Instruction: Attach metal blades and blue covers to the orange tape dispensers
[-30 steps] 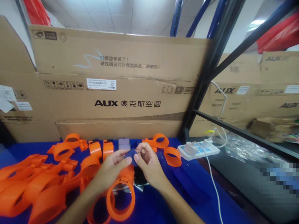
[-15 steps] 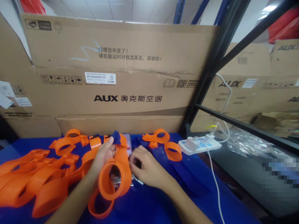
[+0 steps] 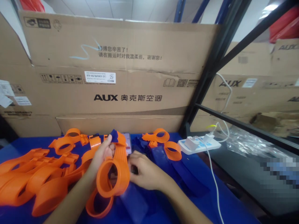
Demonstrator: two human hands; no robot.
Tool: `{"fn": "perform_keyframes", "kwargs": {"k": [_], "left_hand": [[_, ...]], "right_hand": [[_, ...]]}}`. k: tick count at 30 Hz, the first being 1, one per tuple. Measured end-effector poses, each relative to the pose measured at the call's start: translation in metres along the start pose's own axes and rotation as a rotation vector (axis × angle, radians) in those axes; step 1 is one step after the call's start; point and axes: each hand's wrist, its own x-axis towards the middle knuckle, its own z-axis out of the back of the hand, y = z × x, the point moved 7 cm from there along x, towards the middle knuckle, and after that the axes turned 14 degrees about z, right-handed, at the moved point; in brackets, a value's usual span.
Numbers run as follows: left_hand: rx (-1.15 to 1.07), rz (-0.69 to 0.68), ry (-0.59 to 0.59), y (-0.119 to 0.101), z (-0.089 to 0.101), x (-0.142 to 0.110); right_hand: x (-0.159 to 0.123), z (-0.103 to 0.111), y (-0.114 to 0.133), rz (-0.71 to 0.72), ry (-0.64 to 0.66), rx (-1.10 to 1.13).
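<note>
My left hand (image 3: 102,154) is closed around an orange plastic part (image 3: 116,169) with a ribbed handle and a ring at its lower end, held above the blue table cover (image 3: 163,205). A small dark blue piece (image 3: 114,135) sits at the top of that part under my thumb. My right hand (image 3: 142,171) rests low on the cover just right of the ring, fingers curled over something dark that I cannot make out. A phone (image 3: 127,143) lies behind the held part.
Several orange ring parts (image 3: 35,177) are heaped at the left, and more (image 3: 163,141) lie behind my right hand. A white power strip (image 3: 199,144) with chargers and a cable sits at the right. Large cardboard boxes (image 3: 116,77) stand behind, with a black shelf frame (image 3: 210,71).
Both hands held the small blue piece together over the orange part a second ago. My left hand has since lifted the orange part up, and my right hand has dropped to the table.
</note>
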Motion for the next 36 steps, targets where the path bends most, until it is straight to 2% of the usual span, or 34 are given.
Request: {"fn": "perform_keyframes", "kwargs": {"k": [3, 6, 8, 13, 17, 19, 22, 26, 29, 32, 34, 36], "left_hand": [[-0.005, 0.017, 0.006, 0.000, -0.002, 0.000], [-0.007, -0.023, 0.025, -0.003, -0.004, -0.002], [-0.007, -0.050, 0.041, -0.006, -0.005, -0.005], [-0.013, -0.026, 0.077, -0.007, 0.000, -0.005], [0.041, 0.009, 0.074, 0.000, 0.006, 0.002], [0.084, 0.017, 0.065, 0.006, 0.006, 0.005], [0.114, -0.063, 0.030, 0.008, 0.007, 0.008], [0.104, -0.125, -0.011, 0.005, 0.008, 0.008], [0.133, -0.137, 0.003, 0.005, 0.005, 0.008], [0.180, -0.108, 0.006, 0.009, 0.003, 0.008], [0.172, -0.125, 0.002, 0.008, 0.001, 0.006], [0.131, -0.154, -0.003, 0.004, -0.001, 0.003]], "right_hand": [[-0.003, 0.013, -0.014, -0.080, -0.065, 0.030], [-0.008, 0.023, -0.026, -0.149, -0.166, 0.083], [-0.012, 0.029, -0.035, -0.194, -0.285, 0.169], [-0.026, 0.045, -0.054, -0.329, -0.691, 0.353], [-0.033, 0.051, -0.060, -0.373, -0.854, 0.345], [-0.033, 0.048, -0.063, -0.382, -0.880, 0.377], [-0.031, 0.043, -0.064, -0.377, -0.881, 0.455], [-0.025, 0.040, -0.055, -0.342, -0.883, 0.663], [-0.020, 0.034, -0.048, -0.365, -0.761, 0.750], [-0.020, 0.029, -0.048, -0.412, -0.619, 0.693], [-0.024, 0.032, -0.054, -0.436, -0.650, 0.631], [-0.029, 0.041, -0.060, -0.436, -0.775, 0.584]]}}
